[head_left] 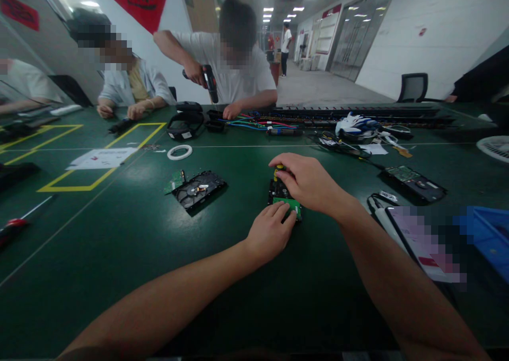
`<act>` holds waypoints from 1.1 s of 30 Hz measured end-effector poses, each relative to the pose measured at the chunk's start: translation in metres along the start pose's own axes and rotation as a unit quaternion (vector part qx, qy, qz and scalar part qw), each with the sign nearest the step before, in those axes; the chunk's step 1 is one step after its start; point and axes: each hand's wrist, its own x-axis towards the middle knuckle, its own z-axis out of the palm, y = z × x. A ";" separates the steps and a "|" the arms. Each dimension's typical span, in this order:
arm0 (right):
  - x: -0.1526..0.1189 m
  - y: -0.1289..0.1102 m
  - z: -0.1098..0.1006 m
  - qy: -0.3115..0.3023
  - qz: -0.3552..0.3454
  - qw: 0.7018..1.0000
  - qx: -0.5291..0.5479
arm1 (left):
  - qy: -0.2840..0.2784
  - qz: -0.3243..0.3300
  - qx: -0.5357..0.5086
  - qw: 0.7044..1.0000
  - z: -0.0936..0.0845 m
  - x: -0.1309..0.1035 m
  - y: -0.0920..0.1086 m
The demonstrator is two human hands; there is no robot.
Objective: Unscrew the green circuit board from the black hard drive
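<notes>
A black hard drive [283, 190] with a green circuit board [293, 204] lies on the table before me. My left hand [272, 231] holds it down from the near side, fingers bent over the board. Above its far end, my right hand [304, 181] pinches a short yellow-handled screwdriver [280, 168] that stands upright. The screwdriver's tip is too small to make out. To the left rests an opened drive casing [201, 190], with a loose green circuit board [175, 182] by its far left corner.
Another drive [413, 183], a phone-like device [421, 244] and a blue bin [487, 234] are at right. A white tape ring [180, 152], cables [258, 121] and gloves [353, 125] lie farther back. Across the table, a person holds a power drill [210, 82]. A red-handled screwdriver [18, 223] lies far left.
</notes>
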 end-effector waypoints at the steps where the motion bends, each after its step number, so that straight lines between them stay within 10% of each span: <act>1: 0.000 -0.001 -0.001 -0.001 -0.001 1.000 -0.001 | -0.001 -0.001 -0.002 1.000 0.000 0.000 0.000; 33: 0.001 0.004 0.005 -0.009 0.017 0.999 -0.027 | 0.005 0.005 0.014 1.000 0.003 0.000 -0.001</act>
